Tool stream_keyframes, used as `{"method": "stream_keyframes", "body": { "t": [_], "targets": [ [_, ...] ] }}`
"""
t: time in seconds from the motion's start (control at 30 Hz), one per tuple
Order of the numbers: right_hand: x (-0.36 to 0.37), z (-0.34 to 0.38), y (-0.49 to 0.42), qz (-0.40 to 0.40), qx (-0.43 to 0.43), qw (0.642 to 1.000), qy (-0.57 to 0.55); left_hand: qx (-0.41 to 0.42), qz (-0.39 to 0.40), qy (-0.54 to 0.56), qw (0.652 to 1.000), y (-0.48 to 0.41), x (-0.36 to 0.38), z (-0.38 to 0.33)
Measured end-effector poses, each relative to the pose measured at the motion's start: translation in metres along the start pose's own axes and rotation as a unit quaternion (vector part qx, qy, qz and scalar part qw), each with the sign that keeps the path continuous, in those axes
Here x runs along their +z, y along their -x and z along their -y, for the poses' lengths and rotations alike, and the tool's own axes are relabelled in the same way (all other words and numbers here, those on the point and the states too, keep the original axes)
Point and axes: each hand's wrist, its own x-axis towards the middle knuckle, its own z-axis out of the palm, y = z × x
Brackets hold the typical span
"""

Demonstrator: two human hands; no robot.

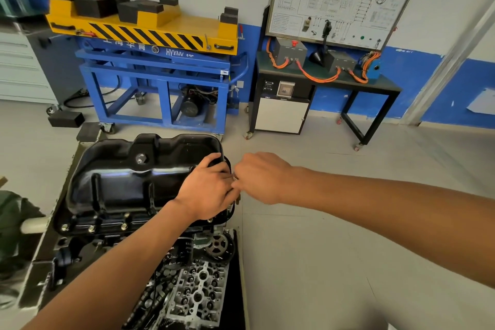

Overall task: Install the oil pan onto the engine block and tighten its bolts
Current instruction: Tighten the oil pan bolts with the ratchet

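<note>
Blue lift cart (160, 72) with a yellow hazard-striped top stands against the back wall. A wiring training board (345, 0) is on its right, above a black counter (385, 87) that carries grey boxes and orange cables.

Up front, the black oil pan (128, 177) sits upside down on the engine block (77, 246), its flange down on the block. A bare cylinder head (198, 289) lies just in front of it, on a dark mat.

The left hand (206, 190) lies over the pan's right end, its grip clamped on that end with the fingers curled over the far rim. The right hand (259, 177) comes in from the right and its fingertips touch the left hand's. A small shiny piece (235, 176) shows between them. The right grip is hidden by the back of the hand, so I cannot tell if it is pinching.

A timing sprocket (218, 245) sits below the pan's right corner. Bolts (92, 228) sit in the near flange. The drain plug (141, 158) is on top of the pan.
</note>
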Motion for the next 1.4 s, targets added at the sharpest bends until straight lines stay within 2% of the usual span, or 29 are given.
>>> {"method": "stream_keyframes", "body": {
  "t": [0.07,0.2,0.33,0.5,0.67,0.8,0.97,1.1,1.2,1.4],
  "targets": [
    [-0.008,-0.008,-0.004,0.017,-0.068,0.995,0.066,0.004,0.006,0.000,1.000,0.001,-0.002,0.002],
    [-0.019,-0.024,-0.015,0.005,-0.219,0.963,0.156,0.014,0.077,-0.015,0.997,0.002,-0.007,0.004],
    [-0.016,-0.034,-0.022,-0.011,-0.274,0.944,0.184,0.020,0.072,-0.005,0.997,0.001,-0.011,0.004],
    [-0.009,-0.045,-0.021,-0.054,-0.260,0.963,0.053,0.036,0.067,0.005,0.997,0.004,-0.011,0.005],
    [0.001,-0.049,-0.025,-0.132,-0.285,0.949,-0.029,0.032,0.054,0.008,0.998,0.004,-0.007,0.006],
    [0.011,-0.050,-0.022,-0.113,-0.229,0.966,-0.047,0.020,0.031,0.004,0.999,0.004,-0.004,0.005],
    [0.018,-0.042,-0.011,-0.089,-0.146,0.985,-0.009,0.002,0.040,0.016,0.999,0.004,-0.007,0.001],
    [0.013,-0.039,-0.006,-0.062,-0.133,0.988,-0.039,-0.006,0.077,0.016,0.997,0.003,-0.018,-0.002],
    [0.004,-0.034,-0.001,-0.087,-0.143,0.984,-0.063,0.003,0.102,0.025,0.994,0.000,-0.023,0.001],
    [-0.014,-0.023,0.006,-0.126,-0.111,0.980,-0.104,-0.009,0.027,0.061,0.998,0.007,-0.045,0.005]
  ]
}}
